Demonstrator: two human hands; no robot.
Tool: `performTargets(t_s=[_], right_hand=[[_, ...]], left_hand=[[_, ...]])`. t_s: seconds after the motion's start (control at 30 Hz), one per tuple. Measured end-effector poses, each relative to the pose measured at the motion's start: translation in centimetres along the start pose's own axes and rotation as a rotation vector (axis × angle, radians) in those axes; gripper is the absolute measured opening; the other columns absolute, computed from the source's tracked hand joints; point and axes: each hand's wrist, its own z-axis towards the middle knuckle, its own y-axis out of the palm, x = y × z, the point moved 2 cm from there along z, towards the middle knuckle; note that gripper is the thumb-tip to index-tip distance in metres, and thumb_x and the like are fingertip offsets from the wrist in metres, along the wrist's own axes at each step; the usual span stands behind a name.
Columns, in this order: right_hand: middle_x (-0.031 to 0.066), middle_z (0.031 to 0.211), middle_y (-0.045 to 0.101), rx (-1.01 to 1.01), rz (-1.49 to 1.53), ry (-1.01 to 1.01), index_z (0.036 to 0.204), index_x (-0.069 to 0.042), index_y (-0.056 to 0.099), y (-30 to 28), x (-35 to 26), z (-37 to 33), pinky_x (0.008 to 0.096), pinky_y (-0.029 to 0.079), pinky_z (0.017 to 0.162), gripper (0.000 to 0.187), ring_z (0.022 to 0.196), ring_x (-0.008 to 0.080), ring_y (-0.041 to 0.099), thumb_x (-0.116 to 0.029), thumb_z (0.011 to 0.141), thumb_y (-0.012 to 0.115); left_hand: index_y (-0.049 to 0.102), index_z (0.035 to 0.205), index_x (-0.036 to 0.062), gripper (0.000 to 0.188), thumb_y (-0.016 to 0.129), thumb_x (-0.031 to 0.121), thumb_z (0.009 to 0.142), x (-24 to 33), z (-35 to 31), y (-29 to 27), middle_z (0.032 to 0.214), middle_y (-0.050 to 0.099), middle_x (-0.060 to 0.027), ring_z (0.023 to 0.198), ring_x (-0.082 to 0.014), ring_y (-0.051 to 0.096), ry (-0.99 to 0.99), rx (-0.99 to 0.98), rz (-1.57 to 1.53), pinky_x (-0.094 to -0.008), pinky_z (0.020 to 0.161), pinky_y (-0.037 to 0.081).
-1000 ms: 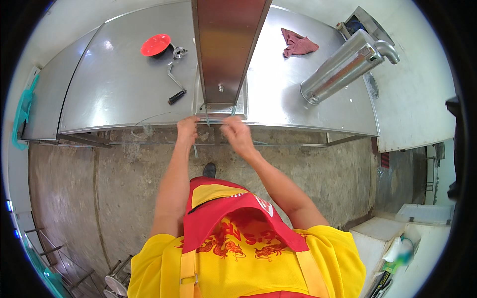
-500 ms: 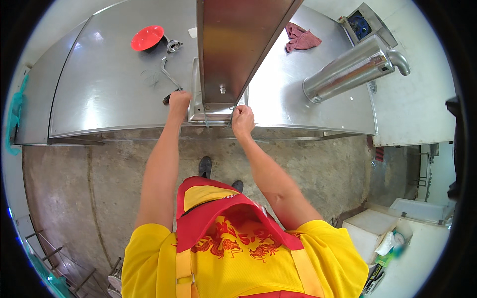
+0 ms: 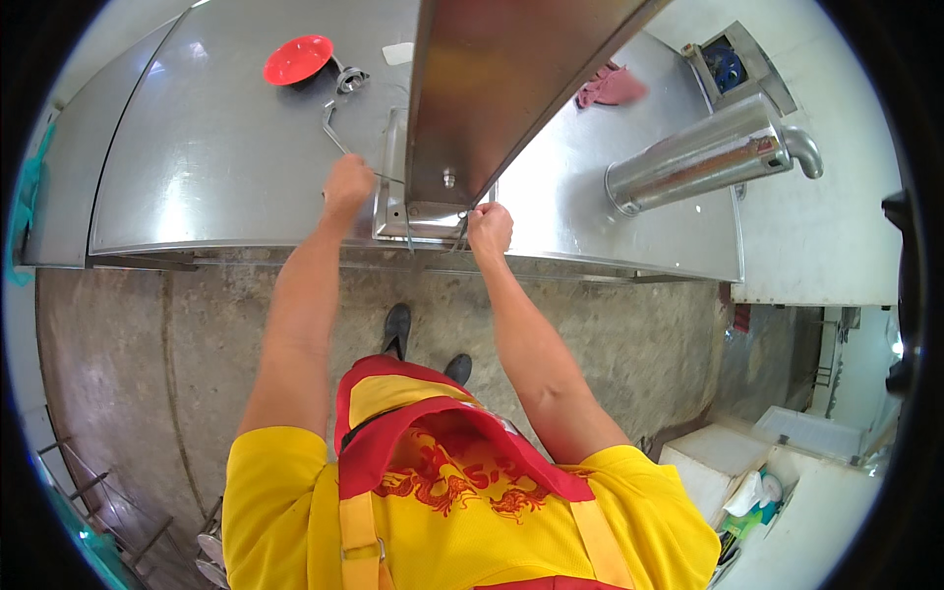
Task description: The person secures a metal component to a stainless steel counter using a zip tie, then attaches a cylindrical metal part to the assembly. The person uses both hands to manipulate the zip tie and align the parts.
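A tall metal box-like column [image 3: 492, 88] rises over a shallow metal tray [image 3: 387, 222] near the front edge of the steel table. My left hand [image 3: 349, 185] is closed left of the column. A taut thin cord [image 3: 388, 178] runs from it to the column's side. At the column's lower right corner my right hand [image 3: 491, 229] is closed on thin cord, though its fingertips are partly hidden. A loose cord end [image 3: 410, 234] hangs over the tray's front. Just beyond my left hand lies a bent metal rod [image 3: 332, 126]; its near end is hidden.
A red bowl [image 3: 298, 60] and a small metal fitting [image 3: 350, 79] lie at the far left of the steel table [image 3: 216, 167]. To the right are a pinkish cloth [image 3: 612, 87] and a metal cylinder with a bent spout [image 3: 698, 157]. White boxes [image 3: 713, 457] stand at lower right.
My left hand has moved slightly left and the cord from it now shows taut. My right hand stays by the column's corner. The view has shifted a little.
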Motion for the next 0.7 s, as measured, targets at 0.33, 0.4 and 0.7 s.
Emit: performTargets(t_s=[0.33, 0.4, 0.7], right_hand=[[0.0176, 0.096, 0.064, 0.055, 0.278, -0.237, 0.094, -0.004, 0.067, -0.4, 0.6, -5.1, 0.0473, 0.050, 0.080, 0.012, 0.092, 0.0389, 0.063, -0.013, 0.090, 0.059], [0.0166, 0.095, 0.064, 0.045, 0.279, -0.296, 0.095, -0.005, 0.067, -0.9, -0.4, -7.6, 0.0475, 0.050, 0.080, 0.014, 0.091, 0.0394, 0.062, -0.014, 0.092, 0.058], [0.0114, 0.096, 0.071, -1.009, 0.953, 0.477, 0.109, -0.005, 0.063, 8.4, -4.1, -8.4, 0.0393, 0.056, 0.069, 0.033, 0.080, 0.0217, 0.068, -0.035, 0.105, 0.050]], left_hand=[[0.069, 0.092, 0.0001, 0.022, 0.064, 0.021, 0.093, -3.1, -15.5, 3.4, 0.063, 0.053, -0.0008, 0.047, -0.0127, 0.045, -0.397, -0.097, -0.932, -0.0323, 0.041, 0.035], [0.066, 0.096, 0.0025, 0.021, 0.064, 0.024, 0.096, -1.4, -18.5, 4.2, 0.059, 0.044, 0.0028, 0.043, -0.0092, 0.037, -0.556, -0.128, -1.243, -0.0293, 0.038, 0.027], [0.058, 0.085, 0.0063, 0.029, 0.063, 0.031, 0.099, -4.5, -20.9, 5.3, 0.057, 0.033, 0.0051, 0.042, -0.0073, 0.028, -0.632, -0.100, -1.256, -0.0266, 0.039, 0.021]])
